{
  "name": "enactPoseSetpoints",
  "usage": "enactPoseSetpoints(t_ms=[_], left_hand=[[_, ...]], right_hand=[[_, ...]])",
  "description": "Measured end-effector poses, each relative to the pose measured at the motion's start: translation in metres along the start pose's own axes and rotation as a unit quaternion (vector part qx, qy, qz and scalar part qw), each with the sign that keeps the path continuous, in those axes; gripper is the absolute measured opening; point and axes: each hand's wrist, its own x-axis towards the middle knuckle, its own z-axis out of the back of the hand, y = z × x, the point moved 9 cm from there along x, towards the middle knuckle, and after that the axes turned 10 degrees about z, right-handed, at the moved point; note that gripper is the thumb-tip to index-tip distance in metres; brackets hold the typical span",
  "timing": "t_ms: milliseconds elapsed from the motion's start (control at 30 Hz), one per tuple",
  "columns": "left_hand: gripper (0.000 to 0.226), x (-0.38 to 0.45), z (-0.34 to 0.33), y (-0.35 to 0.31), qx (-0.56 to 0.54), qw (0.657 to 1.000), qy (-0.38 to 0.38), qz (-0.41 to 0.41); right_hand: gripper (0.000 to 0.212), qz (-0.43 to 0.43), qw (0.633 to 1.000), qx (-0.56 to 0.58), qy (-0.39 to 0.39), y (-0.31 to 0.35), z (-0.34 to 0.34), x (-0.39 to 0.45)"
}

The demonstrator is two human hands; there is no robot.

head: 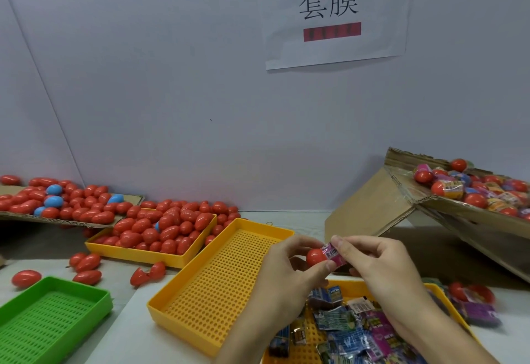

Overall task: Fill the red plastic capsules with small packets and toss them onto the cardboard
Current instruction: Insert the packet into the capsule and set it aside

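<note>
A: Where is the capsule (315,257) now?

B: In the left hand (289,266), above the right end of the empty yellow tray (218,286). The left grip is closed around it, thumb and fingers pinching the red shell.

A: And the packet (334,254)?

B: The right hand (378,266) is just right of the capsule, its grip clamped on the pink packet, which touches the capsule's right side.

A: How to do this step well?

B: I think hold the shell steady, push the packet in straight so that no corner sticks out, then press it shut.

A: And after?

B: The cardboard (447,211) is right of the capsule and higher, already with many filled ones. A soft throw seems enough, so that nothing rolls down.
</note>
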Motion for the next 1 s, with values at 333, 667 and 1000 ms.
enactPoseSetpoints(t_ms=[333, 667, 1000], left_hand=[[0.020, 0.000, 0.000, 0.000, 0.026, 1.000, -0.008, -0.013], [0.027, 0.001, 0.002, 0.000, 0.118, 0.992, -0.039, -0.018], [0.028, 0.000, 0.001, -0.001, 0.125, 0.991, -0.041, -0.019]], right_hand=[[0.016, -0.043, 0.997, 0.057, -0.001, -0.011, -0.003, -0.001], [0.017, -0.008, 1.000, 0.009, 0.020, 0.000, -0.007, -0.002], [0.016, 0.008, 1.000, -0.001, 0.020, 0.001, -0.006, -0.002]])
